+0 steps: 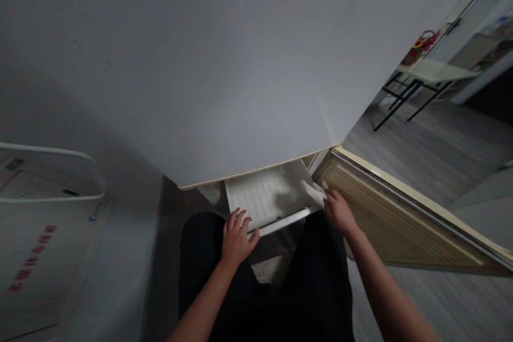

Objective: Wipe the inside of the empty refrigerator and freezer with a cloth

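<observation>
A white ribbed drawer (262,195) sticks out from the bottom of a white fridge (208,64), just under its closed upper door. My left hand (236,238) rests on the drawer's front rim, fingers spread over the edge. My right hand (339,211) holds a white cloth (315,191) against the drawer's right side. My knees in dark trousers are below the drawer.
The fridge's lower door (401,219) stands open to the right, its ribbed beige inner side facing me. A white washing machine (44,214) stands at the left. A small table (425,77) with a flower basket is at the far right on grey floor.
</observation>
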The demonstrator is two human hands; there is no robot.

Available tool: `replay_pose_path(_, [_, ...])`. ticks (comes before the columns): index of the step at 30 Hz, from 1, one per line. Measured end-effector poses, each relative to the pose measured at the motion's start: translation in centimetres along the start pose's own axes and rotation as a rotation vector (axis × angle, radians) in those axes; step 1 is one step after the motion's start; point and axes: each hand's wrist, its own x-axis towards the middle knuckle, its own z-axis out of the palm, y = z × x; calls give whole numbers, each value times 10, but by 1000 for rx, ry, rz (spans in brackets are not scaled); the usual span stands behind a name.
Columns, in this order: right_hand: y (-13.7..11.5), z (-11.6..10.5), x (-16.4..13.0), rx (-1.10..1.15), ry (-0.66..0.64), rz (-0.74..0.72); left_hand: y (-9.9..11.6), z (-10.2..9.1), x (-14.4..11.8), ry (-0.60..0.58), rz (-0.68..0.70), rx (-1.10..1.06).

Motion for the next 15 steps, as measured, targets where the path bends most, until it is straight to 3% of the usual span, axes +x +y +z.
replay_pose_path(2, [-8, 9, -15, -51, 250, 184, 0, 0, 0, 7, 9, -6])
replay_pose_path(4, [-14, 22, -21, -38, 292, 320, -1, 1, 0, 12, 24, -12])
replay_pose_path(7, [-17, 36, -9, 31, 67, 422, -3, 1, 0, 22, 67, -34])
replay_pose_path(11, [-14, 32, 27, 1, -239, 504, -11, 2, -3, 2, 222, -156])
replay_pose_path(13, [-14, 28, 46, -14, -293, 526, -15, 2, -4, -16, 264, -212])
replay_pose_path(15, [-15, 30, 65, 12, -267, 520, -17, 2, -4, -24, 268, -234])
